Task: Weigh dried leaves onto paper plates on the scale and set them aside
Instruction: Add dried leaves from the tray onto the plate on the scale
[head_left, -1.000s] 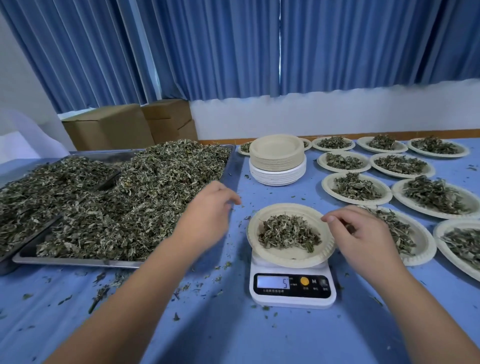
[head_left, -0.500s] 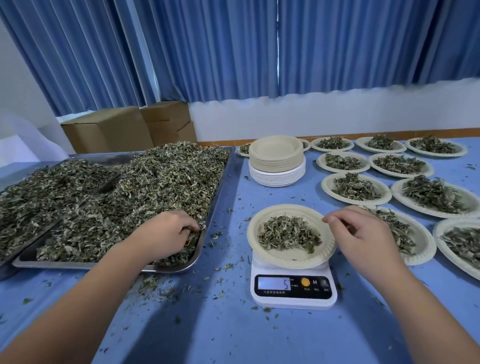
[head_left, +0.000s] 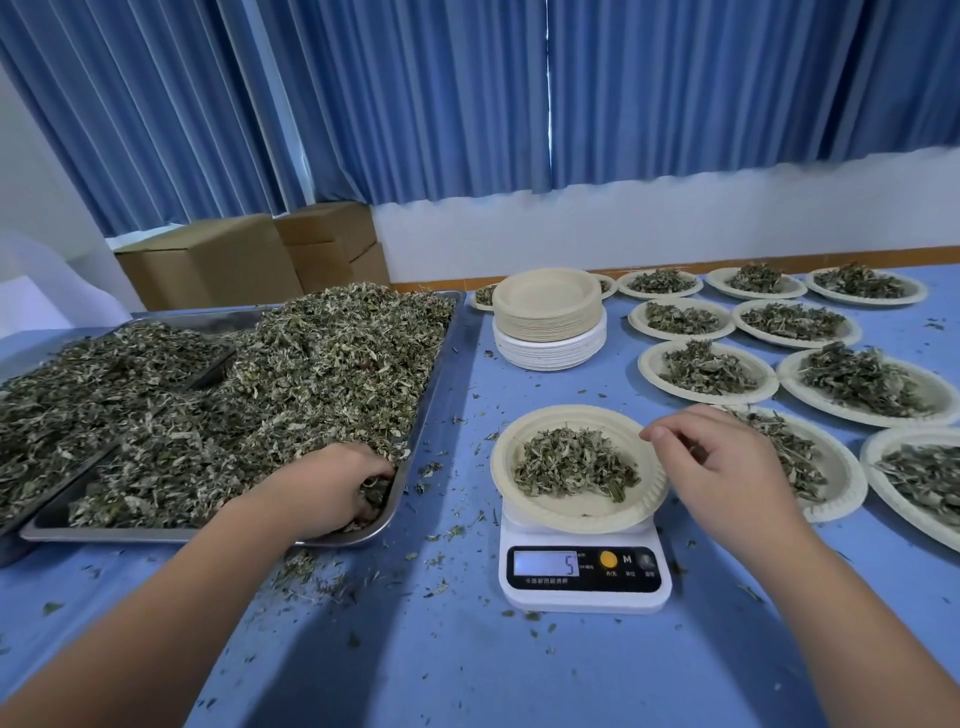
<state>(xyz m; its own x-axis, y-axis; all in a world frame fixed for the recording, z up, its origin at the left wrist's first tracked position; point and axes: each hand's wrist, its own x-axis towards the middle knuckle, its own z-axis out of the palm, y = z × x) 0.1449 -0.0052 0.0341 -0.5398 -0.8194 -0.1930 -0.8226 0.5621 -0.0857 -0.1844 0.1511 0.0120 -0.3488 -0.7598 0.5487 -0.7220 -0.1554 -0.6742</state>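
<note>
Dried leaves (head_left: 260, 405) are mostly heaped in the big metal tray (head_left: 156, 535) on the left of the blue worktop (head_left: 467, 665), w/ a smaller heap (head_left: 574, 462) on the paper plate (head_left: 571, 512) that sits on the white scale (head_left: 582, 597). Display reads 5. Left hand (head_left: 332, 488) is down in the tray's near right corner, grip curled into the leaves, fingertips buried so can't see how much it's got. Right hand (head_left: 727, 467) hangs over the plate's right rim, grip loosely curled. Thumb's hidden, so can't tell if it's pinching the rim or just above it tbh. Behind the scale there's a stack of empty plates (head_left: 548, 317), and off to the right a bunch of filled plates (head_left: 647, 371) laid out in rows. 2nd tray (head_left: 218, 358), also full of leaves, sits on the far left w/ its corner against the first. Loose bits are scattered on the worktop around the tray & scale.
</note>
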